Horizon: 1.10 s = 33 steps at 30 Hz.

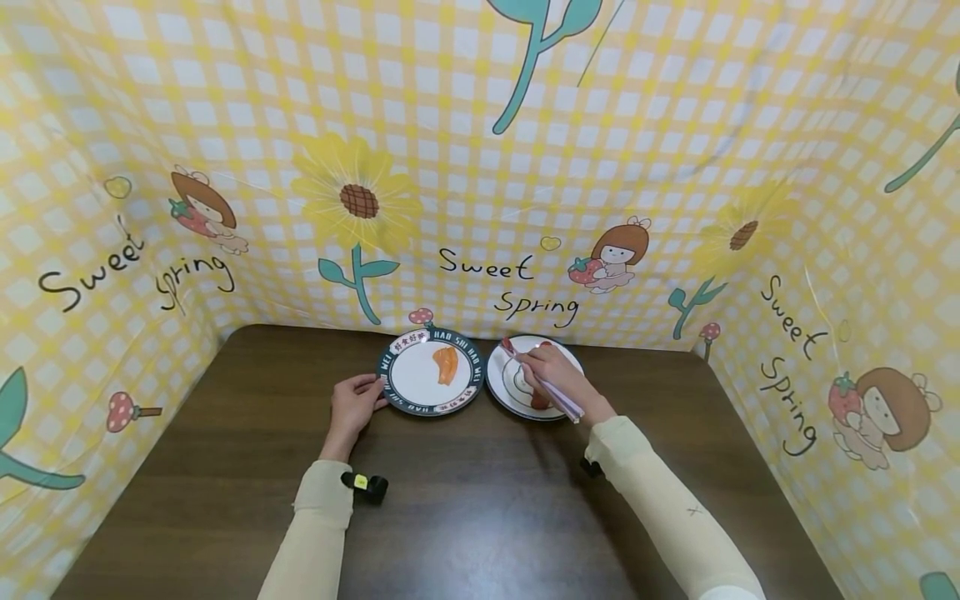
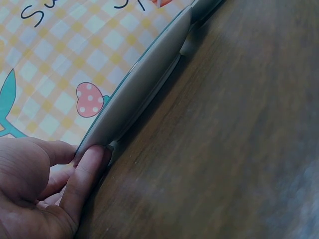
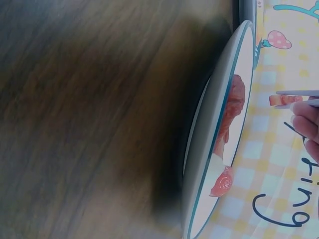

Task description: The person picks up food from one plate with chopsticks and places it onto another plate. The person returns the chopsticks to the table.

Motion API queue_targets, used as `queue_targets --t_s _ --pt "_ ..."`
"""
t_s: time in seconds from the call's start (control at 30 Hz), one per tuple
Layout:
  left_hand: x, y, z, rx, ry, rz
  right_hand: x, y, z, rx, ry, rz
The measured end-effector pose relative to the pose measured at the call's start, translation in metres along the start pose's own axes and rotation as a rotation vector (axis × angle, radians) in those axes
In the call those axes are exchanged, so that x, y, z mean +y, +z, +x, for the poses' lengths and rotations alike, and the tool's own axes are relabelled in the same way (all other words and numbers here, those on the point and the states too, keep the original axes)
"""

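Note:
My left hand (image 1: 355, 408) pinches the left rim of a plate (image 1: 405, 379) with a dark green lettered border; in the left wrist view, thumb and finger lie on either side of the rim. Orange slices of food (image 1: 446, 365) lie on that plate. My right hand (image 1: 558, 372) holds pale purple chopsticks (image 1: 557, 395) over the white plate (image 1: 501, 385) beside it. Between the chopstick tips, in the right wrist view, is a small reddish strip of food (image 3: 285, 100), above the plate. A brownish-red piece of food (image 3: 232, 112) and a red piece (image 3: 223, 182) rest on the white plate.
Both plates stand side by side near the back edge of a dark wooden table (image 1: 465, 517). A yellow checked cloth (image 1: 480, 200) with printed flowers and lettering hangs behind and on both sides. Each wrist wears a black strap; the left one's camera (image 1: 369, 487) shows.

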<state>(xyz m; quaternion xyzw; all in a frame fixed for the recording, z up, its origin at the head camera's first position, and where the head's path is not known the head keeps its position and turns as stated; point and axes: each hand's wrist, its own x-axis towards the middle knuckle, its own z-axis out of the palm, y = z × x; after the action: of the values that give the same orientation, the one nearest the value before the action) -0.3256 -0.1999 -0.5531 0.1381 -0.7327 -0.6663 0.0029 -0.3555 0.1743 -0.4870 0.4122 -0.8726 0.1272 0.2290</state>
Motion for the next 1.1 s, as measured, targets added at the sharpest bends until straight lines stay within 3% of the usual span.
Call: queue_targets --t_s 0.2,0.47,0.87,1.1 --pt "0.001 0.000 -0.001 0.006 -0.003 0.003 -0.008 -0.001 0.003 -0.040 0.055 0.048" --pt "0.001 -0.002 0.000 0.003 -0.001 -0.001 -0.019 0.003 0.010 -0.045 0.053 0.071" --pt "0.001 -0.001 0.002 -0.007 0.005 -0.019 -0.041 0.008 0.025 -0.100 0.134 0.324" --pt "0.000 -0.001 0.001 -0.004 0.006 -0.016 -0.048 0.015 0.029 -0.106 0.148 0.391"
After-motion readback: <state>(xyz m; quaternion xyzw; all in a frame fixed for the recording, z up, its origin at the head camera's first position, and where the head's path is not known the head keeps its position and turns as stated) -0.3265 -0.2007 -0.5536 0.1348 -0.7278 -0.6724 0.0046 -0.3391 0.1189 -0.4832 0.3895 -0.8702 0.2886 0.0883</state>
